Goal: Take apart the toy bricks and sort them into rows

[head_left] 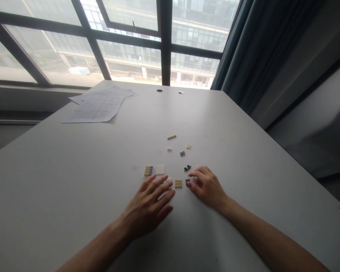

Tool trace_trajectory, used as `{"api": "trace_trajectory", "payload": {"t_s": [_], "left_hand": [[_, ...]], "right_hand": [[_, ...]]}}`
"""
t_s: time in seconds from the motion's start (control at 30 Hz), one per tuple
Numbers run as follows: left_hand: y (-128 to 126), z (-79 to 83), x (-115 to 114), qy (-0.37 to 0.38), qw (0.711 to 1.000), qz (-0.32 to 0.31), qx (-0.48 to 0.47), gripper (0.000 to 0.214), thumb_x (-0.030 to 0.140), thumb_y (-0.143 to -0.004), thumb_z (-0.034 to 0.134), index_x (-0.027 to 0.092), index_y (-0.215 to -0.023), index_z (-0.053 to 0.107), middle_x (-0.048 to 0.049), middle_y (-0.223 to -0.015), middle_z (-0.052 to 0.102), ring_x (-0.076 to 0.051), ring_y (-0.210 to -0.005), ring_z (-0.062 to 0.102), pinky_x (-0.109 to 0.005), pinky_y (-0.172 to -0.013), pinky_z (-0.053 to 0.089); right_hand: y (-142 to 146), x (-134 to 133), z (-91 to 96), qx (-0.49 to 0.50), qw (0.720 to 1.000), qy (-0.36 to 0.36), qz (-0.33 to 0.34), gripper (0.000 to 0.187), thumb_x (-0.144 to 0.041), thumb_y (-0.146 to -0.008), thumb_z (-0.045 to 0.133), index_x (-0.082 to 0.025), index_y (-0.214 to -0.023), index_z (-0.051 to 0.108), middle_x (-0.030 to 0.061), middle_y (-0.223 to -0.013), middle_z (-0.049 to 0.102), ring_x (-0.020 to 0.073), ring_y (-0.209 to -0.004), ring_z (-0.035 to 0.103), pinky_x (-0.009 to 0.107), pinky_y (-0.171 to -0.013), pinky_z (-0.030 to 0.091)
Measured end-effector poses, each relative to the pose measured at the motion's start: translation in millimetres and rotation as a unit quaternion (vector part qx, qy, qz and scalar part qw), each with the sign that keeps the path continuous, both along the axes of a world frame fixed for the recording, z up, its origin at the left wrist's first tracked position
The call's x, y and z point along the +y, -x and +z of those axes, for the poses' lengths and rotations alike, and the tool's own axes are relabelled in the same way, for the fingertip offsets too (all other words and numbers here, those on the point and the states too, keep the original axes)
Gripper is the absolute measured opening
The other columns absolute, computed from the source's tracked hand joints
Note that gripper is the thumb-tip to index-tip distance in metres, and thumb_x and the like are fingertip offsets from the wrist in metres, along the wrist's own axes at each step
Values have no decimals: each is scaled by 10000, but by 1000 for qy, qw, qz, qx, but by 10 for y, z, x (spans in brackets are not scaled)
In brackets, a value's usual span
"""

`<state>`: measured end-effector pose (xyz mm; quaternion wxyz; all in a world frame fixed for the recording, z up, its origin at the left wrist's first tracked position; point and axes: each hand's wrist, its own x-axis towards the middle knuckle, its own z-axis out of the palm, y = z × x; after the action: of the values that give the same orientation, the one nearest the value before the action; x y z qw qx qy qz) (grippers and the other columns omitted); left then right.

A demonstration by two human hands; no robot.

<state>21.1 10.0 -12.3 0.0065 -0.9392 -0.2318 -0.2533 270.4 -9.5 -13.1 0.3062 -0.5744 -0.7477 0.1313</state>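
Small building bricks lie scattered on a white table (73, 181). My left hand (149, 206) rests flat with fingers stretched out, its fingertips on a small pale brick (168, 181). My right hand (207, 187) is curled, its fingertips pinching a tiny dark brick (187, 181). Between the hands lies a tan studded plate (178, 183). Just beyond are a tan-and-blue brick (148, 170), a white square tile (159, 169) and a black piece (187, 168).
Farther out lie a grey brick (182, 153), two small white bricks (169, 149) (188, 146) and a thin yellow strip (171, 137). Printed paper sheets (98, 105) lie at the far left. A window and a curtain stand behind the table.
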Motion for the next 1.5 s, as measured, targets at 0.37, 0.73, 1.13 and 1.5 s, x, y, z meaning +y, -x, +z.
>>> {"api": "trace_trajectory", "payload": {"t_s": [0.37,0.73,1.13,1.5], "left_hand": [[-181,371,488,1,992,125,10,221,290,-878,606,189,-1066,660,-95,-1188,645,-288,-1189,512,-481,-1015,373],[-1023,289,1127,33,973,195,116,194,291,-844,593,160,-852,736,-131,-1001,677,-302,-1033,545,-443,-893,374],[-1012,210,1103,-3,970,194,143,227,216,-866,518,126,-827,723,-134,-968,681,-292,-1003,553,-448,-907,355],[-848,232,1010,7,970,200,140,210,328,-845,614,171,-772,732,-119,-994,683,-289,-1028,543,-490,-983,313]], "right_hand": [[-18,65,-6,95,994,24,-56,102,-208,-844,606,-198,-920,673,44,-921,644,186,-874,580,295,-732,477],[-19,98,-33,93,994,-2,-58,102,-192,-844,594,-192,-915,666,42,-886,626,178,-839,563,289,-729,466],[-1,110,-54,104,993,-9,-59,103,-189,-844,606,-189,-920,674,38,-883,638,176,-838,567,291,-733,462],[-23,132,-47,112,991,-1,-76,100,-195,-837,607,-192,-904,681,28,-850,635,166,-786,571,294,-729,458]]}}
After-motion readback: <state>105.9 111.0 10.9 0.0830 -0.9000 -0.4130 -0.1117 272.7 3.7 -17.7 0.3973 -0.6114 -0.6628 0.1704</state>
